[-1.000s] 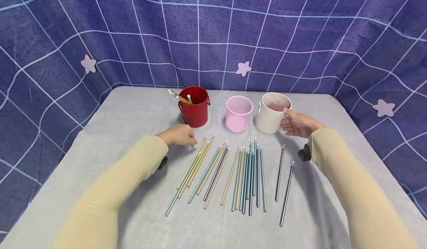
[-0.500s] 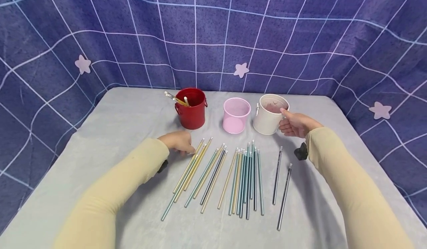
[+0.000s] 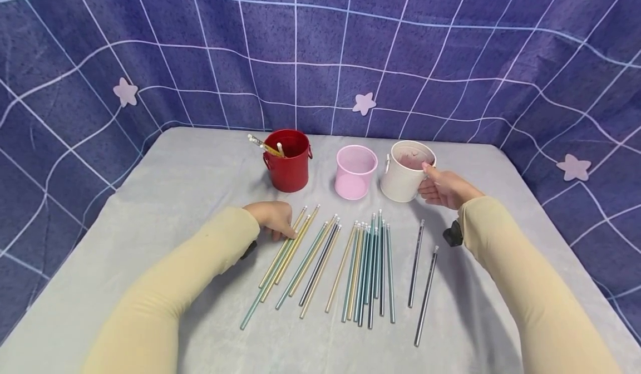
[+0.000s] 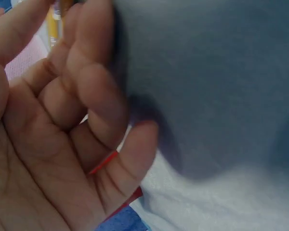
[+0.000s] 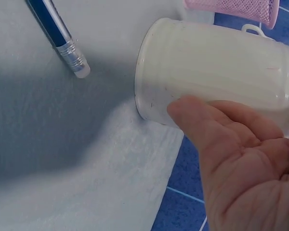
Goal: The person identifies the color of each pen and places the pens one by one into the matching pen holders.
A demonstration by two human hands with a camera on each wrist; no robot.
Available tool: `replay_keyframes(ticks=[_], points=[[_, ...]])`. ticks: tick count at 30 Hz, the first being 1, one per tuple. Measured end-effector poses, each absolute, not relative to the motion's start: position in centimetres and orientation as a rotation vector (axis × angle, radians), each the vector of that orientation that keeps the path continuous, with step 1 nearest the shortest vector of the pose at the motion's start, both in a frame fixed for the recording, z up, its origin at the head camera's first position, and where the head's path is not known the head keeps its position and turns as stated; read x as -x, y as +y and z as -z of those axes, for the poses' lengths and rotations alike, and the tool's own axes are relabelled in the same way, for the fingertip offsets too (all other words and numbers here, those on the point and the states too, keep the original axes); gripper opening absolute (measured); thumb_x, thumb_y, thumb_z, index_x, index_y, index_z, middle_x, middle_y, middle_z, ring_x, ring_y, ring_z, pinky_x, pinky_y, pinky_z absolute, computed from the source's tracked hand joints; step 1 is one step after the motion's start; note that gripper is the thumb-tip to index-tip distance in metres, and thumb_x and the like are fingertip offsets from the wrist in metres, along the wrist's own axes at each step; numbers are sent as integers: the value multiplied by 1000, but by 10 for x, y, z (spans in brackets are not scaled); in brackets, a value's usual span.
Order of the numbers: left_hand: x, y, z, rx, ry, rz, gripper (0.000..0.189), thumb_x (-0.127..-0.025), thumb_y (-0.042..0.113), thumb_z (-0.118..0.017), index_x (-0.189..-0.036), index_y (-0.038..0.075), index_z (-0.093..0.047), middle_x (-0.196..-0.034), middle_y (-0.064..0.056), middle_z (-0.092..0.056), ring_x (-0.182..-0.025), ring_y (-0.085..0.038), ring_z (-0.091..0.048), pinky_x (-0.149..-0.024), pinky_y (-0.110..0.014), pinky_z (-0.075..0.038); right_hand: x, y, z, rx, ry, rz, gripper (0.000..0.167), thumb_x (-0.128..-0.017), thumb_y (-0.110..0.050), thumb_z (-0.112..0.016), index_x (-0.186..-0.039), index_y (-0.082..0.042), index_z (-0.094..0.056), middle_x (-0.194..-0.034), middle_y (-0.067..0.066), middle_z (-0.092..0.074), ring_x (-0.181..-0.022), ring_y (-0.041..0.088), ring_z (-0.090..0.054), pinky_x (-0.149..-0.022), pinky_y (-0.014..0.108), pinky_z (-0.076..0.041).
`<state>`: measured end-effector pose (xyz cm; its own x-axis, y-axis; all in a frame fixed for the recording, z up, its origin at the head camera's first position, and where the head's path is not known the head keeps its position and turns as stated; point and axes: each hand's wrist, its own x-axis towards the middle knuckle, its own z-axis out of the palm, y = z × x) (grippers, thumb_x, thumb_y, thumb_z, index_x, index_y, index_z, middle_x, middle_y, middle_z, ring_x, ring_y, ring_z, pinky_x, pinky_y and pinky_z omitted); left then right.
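In the head view my left hand reaches down to the eraser ends of the leftmost pencils, its fingertips right at a teal pencil among gold ones. In the left wrist view the fingers are curled and a yellow pencil shows beyond them; I cannot tell whether the fingertips pinch one. My right hand holds the white bucket by its right side, thumb over the rim and the other fingers along the outer wall. Several pencils in gold, teal and dark blue lie spread in front of the containers.
A red bucket with a few pencils leaning out stands at the back left. Between it and the white bucket is a pink mesh cup. Two dark pencils lie apart at the right. A purple grid curtain hangs behind the grey tabletop.
My left hand has come down from near the red bucket, toward me and slightly right, onto the pencils' eraser ends. The right hand stays at the white bucket.
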<state>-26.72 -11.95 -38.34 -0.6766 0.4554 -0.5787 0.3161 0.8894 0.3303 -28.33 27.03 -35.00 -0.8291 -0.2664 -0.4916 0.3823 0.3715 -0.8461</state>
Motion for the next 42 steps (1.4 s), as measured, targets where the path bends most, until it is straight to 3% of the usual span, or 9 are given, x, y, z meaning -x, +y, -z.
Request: replay_keyframes(ticks=[11, 25, 32, 38, 42], points=[[253, -108, 382, -523, 2466, -295, 30, -81, 16, -64, -53, 7, -58, -51, -3, -60, -39, -10, -39, -44, -21, -36, 281, 271, 351, -98, 2106, 1505, 88, -100, -53, -12, -137, 27, -9, -146, 42, -14, -138, 48, -16, -113, 48, -19], [254, -105, 390, -574, 2455, -410, 21, -78, 11, -66, -58, 6, -65, -50, 3, -57, -42, -9, -43, -47, -20, -38, 279, 270, 354, -123, 2110, 1511, 87, -100, -52, -10, -138, 26, -8, -146, 42, -13, -138, 48, -17, -112, 48, -21], [255, -107, 381, -633, 2459, -369, 23, -77, 6, -62, -54, 8, -62, -50, 2, -55, -42, -9, -47, -48, -20, -41, 280, 267, 354, -109, 2107, 1506, 88, -99, -53, -11, -138, 26, -9, -146, 41, -15, -138, 47, -18, -112, 47, -21], [257, -111, 364, -586, 2489, -439, 15, -78, 6, -64, -64, 9, -61, -54, 2, -54, -47, -12, -55, -49, -22, -45, 281, 267, 355, -104, 2103, 1505, 87, -100, -52, -10, -137, 27, -9, -146, 42, -14, -138, 48, -18, -112, 48, -21], [259, -113, 352, -640, 2579, -475, 5, -75, 6, -68, -73, 7, -65, -64, 1, -58, -60, -12, -53, -58, -24, -46, 282, 268, 354, -105, 2103, 1515, 87, -100, -52, -11, -138, 26, -8, -145, 42, -14, -138, 48, -18, -112, 48, -21]])
